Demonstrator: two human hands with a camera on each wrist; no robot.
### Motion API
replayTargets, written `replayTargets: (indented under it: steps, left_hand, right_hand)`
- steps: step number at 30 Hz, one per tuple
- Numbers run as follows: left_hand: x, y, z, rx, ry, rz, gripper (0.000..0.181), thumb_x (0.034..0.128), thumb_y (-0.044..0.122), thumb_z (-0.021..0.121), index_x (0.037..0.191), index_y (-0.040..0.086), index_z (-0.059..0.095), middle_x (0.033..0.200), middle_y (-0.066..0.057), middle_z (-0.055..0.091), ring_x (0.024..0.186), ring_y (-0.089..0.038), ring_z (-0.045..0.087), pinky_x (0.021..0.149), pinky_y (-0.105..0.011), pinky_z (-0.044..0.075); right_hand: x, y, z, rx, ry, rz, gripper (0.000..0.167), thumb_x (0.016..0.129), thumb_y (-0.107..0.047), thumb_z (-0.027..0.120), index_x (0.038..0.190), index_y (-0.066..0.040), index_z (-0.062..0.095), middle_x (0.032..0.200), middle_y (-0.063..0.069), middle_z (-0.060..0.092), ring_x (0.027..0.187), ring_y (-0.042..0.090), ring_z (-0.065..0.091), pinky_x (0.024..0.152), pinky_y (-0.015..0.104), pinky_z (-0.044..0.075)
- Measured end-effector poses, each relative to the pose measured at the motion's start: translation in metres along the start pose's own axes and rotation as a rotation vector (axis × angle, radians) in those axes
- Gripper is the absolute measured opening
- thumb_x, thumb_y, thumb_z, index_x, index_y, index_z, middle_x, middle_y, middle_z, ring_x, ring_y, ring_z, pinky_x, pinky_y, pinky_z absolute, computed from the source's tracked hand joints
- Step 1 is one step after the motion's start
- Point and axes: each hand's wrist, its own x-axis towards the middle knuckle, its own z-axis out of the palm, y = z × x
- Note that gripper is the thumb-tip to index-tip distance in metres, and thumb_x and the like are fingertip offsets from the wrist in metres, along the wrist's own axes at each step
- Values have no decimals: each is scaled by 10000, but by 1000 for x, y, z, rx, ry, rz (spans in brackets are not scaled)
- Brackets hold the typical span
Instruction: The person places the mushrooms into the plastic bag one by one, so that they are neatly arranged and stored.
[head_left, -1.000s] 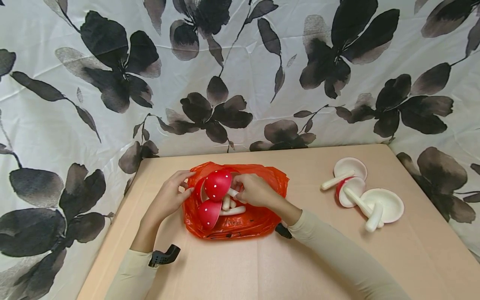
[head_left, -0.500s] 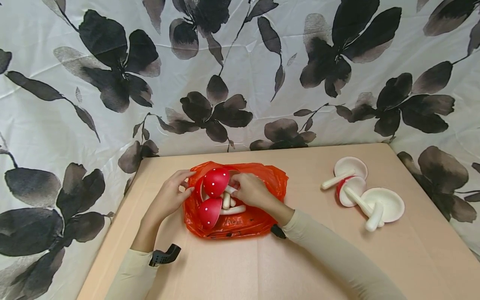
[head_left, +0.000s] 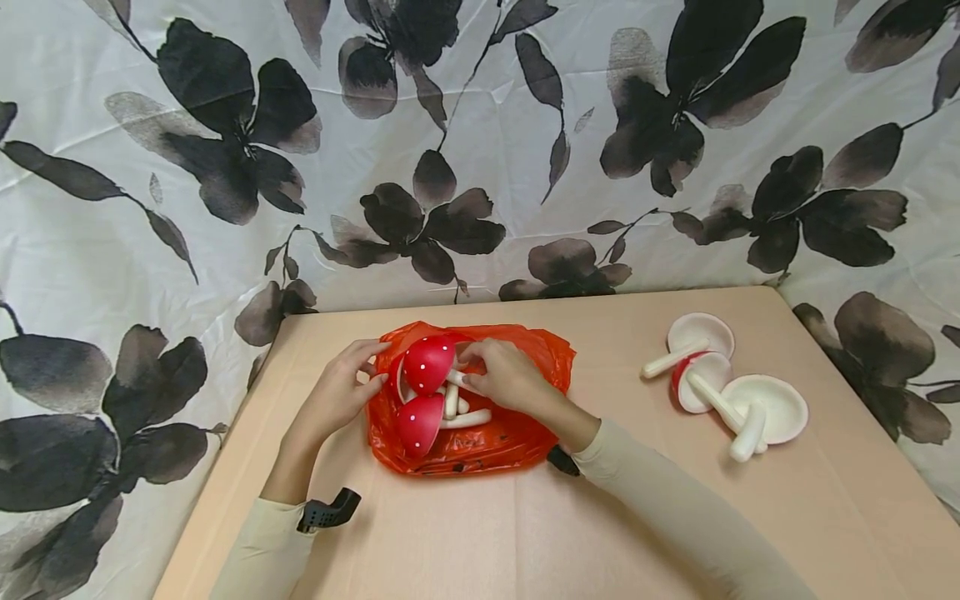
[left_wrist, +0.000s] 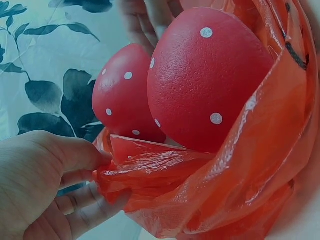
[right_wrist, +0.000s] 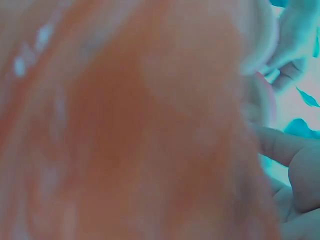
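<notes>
A red plastic bag (head_left: 517, 437) lies spread on the table with toy mushrooms in its mouth. The upper mushroom (head_left: 427, 364) has a red cap with white dots and a pale stem pointing right. Below it lies another red-capped mushroom (head_left: 420, 425), and more pale stems show between them. My left hand (head_left: 348, 387) pinches the bag's left rim; in the left wrist view the thumb and fingers grip the crumpled plastic (left_wrist: 145, 170). My right hand (head_left: 506, 375) is over the bag beside the upper mushroom's stem end, thumb and fingers apart. Bag film blocks most of the right wrist view.
Several more mushrooms (head_left: 765, 408) lie in a group at the table's right, white undersides up. The wooden table (head_left: 465, 533) meets a white cloth (head_left: 480, 125) with dark flowers at its back edge. A black wrist device (head_left: 330, 510) sits on the left sleeve.
The upper mushroom has shifted slightly left and down onto the others. My right hand's fingers have spread away from its stem. My left hand stays at the bag's rim.
</notes>
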Motion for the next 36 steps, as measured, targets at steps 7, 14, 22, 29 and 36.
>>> replayTargets:
  steps: [7, 14, 22, 29, 36]
  left_hand:
    - [-1, 1, -1, -7, 1, 5, 490, 917, 25, 693, 1394, 62, 588, 1370, -129, 567, 958, -243, 647, 719, -281, 596]
    - [-2, -1, -1, -15, 0, 6, 490, 918, 18, 689, 1395, 51, 581, 1380, -142, 564, 966, -252, 663, 732, -300, 609]
    - [-2, -1, -1, -11, -4, 2, 488, 922, 27, 691, 1397, 55, 581, 1389, -145, 561, 978, -260, 665, 745, -343, 622]
    - [-1, -1, -1, -12, -6, 8, 488, 919, 25, 691, 1394, 50, 582, 1379, -147, 566, 968, -255, 665, 734, -321, 619]
    - [0, -1, -1, -36, 5, 23, 487, 916, 1, 688, 1390, 42, 584, 1377, -144, 569, 958, -254, 669, 711, -236, 587]
  right_hand:
    - [-16, -6, -29, 125, -29, -17, 214, 926, -173, 742, 1138, -142, 746, 1141, 31, 708, 943, 191, 594, 716, 267, 561]
    - [-27, -4, -53, 102, -10, -39, 182, 936, -199, 729, 1115, -172, 746, 1057, -18, 713, 952, 167, 626, 780, 289, 563]
    - [-40, 7, -78, 92, 40, -65, 245, 935, -157, 722, 1168, -82, 727, 1046, 19, 723, 962, 203, 657, 870, 365, 566]
    - [-51, 26, -96, 119, 32, -82, 259, 940, -145, 714, 1193, -88, 712, 1092, 38, 717, 975, 223, 654, 830, 352, 591]
    - [-59, 43, -110, 147, 25, -113, 262, 944, -128, 701, 1205, -111, 714, 1163, 66, 718, 974, 204, 671, 804, 341, 596]
